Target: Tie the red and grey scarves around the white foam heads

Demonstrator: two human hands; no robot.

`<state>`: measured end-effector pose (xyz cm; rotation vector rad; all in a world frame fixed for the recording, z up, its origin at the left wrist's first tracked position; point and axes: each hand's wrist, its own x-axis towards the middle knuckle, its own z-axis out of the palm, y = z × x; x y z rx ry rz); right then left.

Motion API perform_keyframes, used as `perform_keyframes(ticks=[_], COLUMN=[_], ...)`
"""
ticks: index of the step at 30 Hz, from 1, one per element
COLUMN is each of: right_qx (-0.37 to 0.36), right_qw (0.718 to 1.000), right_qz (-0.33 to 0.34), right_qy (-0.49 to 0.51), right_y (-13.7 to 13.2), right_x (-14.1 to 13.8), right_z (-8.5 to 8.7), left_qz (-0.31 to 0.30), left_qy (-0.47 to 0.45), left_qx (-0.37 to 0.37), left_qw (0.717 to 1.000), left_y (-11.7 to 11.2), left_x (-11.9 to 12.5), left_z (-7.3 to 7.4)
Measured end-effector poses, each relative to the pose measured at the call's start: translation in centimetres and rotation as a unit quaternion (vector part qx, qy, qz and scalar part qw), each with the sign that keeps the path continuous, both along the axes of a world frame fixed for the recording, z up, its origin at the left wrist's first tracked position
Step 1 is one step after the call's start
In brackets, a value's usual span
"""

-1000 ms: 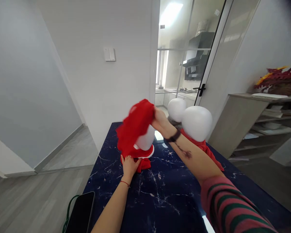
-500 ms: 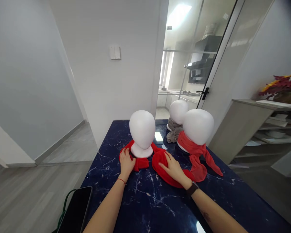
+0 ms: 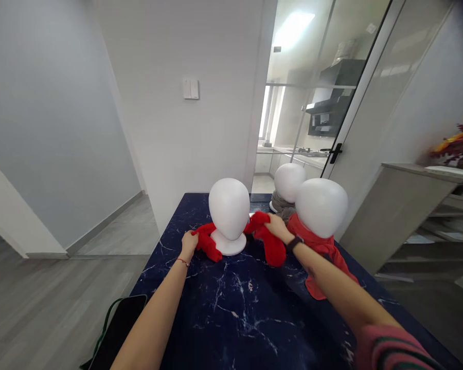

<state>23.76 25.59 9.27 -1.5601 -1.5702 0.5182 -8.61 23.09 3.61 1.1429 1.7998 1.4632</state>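
Observation:
A bright red scarf runs behind the neck of a white mannequin head that stands upright on the table. My left hand is closed on the scarf's left part, whose end lies by the head's base. On the other side, my right hand pinches the scarf and lifts it off the table, and its end hangs below. Close to my right forearm stands a second white head with a coral scarf round its neck.
A third white head with a grey scarf is at the back right of the dark blue marbled table. A black phone with a green cord lies at the left edge. A glass door and a shelf unit stand beyond.
Both hands have gone from resting on the red scarf to gripping it. My right hand has raised its side up and back, and my left hand has moved slightly left.

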Motion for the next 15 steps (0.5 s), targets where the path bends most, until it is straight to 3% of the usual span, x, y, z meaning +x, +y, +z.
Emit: perform_keyframes(ticks=[3,5,7,9,12,14,15], right_qx=[0.049,0.097,0.184,0.304,0.413,0.418,0.408], right_qw=[0.999,0.995,0.983,0.952,0.897,0.877,0.872], right_qz=[0.0,-0.005,-0.013,0.007,0.107,0.191,0.231], right_qy=[-0.024,-0.026,-0.008,0.037,0.113,0.14,0.143], right_y=[5.8,8.1,8.7,7.2,2.2,-1.9,-4.0], right_x=[-1.4,-3.3,-5.6,-8.0,-11.2,-12.7,-13.3], right_z=[6.5,10.8,14.6,17.2,18.5,17.7,16.9], left_qz=[0.001,0.008,0.016,0.012,-0.035,-0.111,-0.129], left_qy=[-0.109,-0.164,-0.199,-0.224,-0.252,-0.286,-0.258], left_qx=[0.06,0.12,0.186,0.242,0.29,0.313,0.299], left_qw=[0.992,0.979,0.962,0.944,0.922,0.899,0.91], left_y=[2.4,3.4,3.6,2.9,0.0,-2.9,-4.5], left_x=[0.2,0.2,0.2,0.2,0.7,1.5,2.0], left_z=[2.8,5.3,8.0,10.7,14.0,15.4,15.9])
